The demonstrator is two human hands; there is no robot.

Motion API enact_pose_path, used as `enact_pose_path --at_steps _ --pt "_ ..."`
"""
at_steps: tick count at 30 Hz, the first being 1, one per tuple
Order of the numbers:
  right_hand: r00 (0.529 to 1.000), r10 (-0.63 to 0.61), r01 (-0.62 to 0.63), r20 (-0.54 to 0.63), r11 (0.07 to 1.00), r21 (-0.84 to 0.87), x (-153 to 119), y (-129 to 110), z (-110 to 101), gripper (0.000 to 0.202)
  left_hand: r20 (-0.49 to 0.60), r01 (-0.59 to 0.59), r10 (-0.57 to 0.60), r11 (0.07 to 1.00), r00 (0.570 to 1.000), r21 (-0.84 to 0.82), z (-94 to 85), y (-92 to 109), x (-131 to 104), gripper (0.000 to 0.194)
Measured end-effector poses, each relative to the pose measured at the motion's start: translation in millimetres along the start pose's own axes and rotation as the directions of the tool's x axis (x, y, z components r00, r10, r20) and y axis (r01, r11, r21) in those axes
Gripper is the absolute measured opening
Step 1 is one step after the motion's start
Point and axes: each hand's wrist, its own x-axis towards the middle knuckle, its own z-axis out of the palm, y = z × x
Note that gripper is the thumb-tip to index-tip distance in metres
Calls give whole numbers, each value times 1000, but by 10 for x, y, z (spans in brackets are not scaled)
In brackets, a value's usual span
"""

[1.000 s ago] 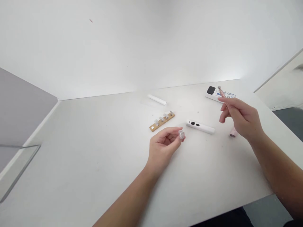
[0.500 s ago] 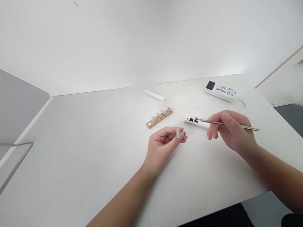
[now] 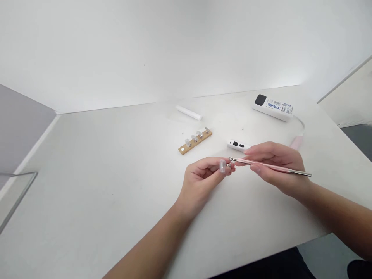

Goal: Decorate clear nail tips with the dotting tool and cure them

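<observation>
- Crowding closer, the right hand (image 3: pixel 283 157) could bump the left hand (image 3: pixel 202 175) above the worktop (image 3: pixel 116 174).
- The pink stick (image 3: pixel 270 166), in the right hand's pinching grip, could slip if pressed hard.
- The clear nail (image 3: pixel 222 166), its stem (image 3: pixel 228 165) in the left hand's pinching grip, could twist if nudged.
- Since earlier, the metal ball (image 3: pixel 231 159) has swung from the white device (image 3: pixel 238 145) to beside the stem.

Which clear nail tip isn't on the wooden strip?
The clear tip held in the left hand; the other four tips stand in a row along the wooden strip.
</observation>
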Motion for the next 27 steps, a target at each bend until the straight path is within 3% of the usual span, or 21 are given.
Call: enact_pose_path --at_steps 5,20,27 --pt "999 -11 11 53 1000 1 2 4 5 23 29 -2 2 1000 1000 17 12 22 3 15" --pt "997 9 -7 72 999 -32 -8 32 6 23 27 4 -4 1000 1000 23 3 31 10 20" --pt "979 -50 32 196 995 93 11 48 -2 39 27 15 -13 998 1000 -68 8 19 7 17"
